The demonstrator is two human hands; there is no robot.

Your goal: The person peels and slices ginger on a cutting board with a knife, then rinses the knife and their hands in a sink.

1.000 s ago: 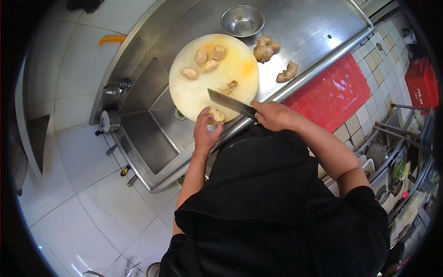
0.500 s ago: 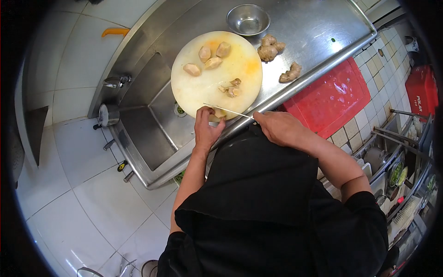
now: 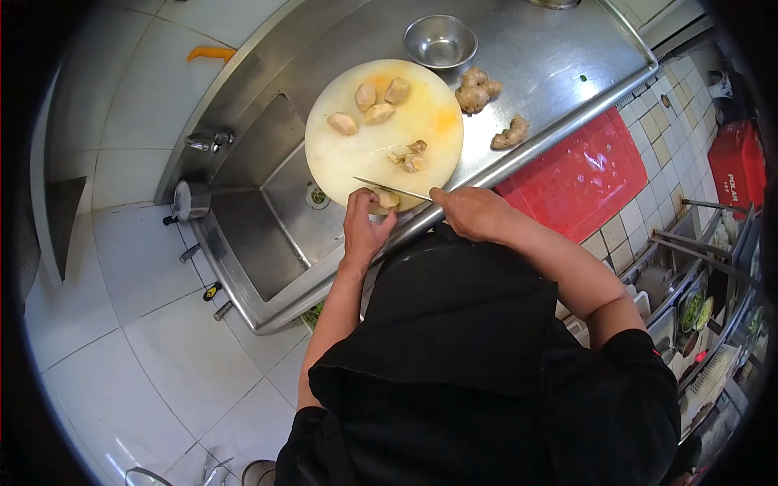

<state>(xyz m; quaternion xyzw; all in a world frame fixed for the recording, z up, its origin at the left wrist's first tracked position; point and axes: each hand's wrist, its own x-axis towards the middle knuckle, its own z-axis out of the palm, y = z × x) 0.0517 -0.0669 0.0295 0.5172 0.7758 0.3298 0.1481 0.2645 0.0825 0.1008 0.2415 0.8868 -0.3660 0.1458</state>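
Observation:
My left hand (image 3: 366, 222) is closed on a pale piece of ginger (image 3: 384, 198) at the near edge of the round white cutting board (image 3: 336, 166). In my right hand (image 3: 470, 212) is the handle of a knife (image 3: 397, 189), its blade pointing left across the ginger beside my left fingertips. Several peeled ginger pieces (image 3: 343, 123) rest on the far left of the board. A small heap of peelings (image 3: 412, 159) sits right of its middle. Two unpeeled ginger roots, one larger (image 3: 476, 89) and one smaller (image 3: 510, 133), lie on the steel counter to the right.
A steel bowl (image 3: 440, 42) stands behind the board on the steel counter (image 3: 551, 49). The sink basin (image 3: 251, 235) opens to the left, with a tap (image 3: 209, 142) at its wall side. Beyond the counter's right edge is a red lid-like panel (image 3: 579, 174).
My right hand and the knife have shifted slightly left, and the blade now shows its broader side. My left hand stays on the ginger. The view has moved a little.

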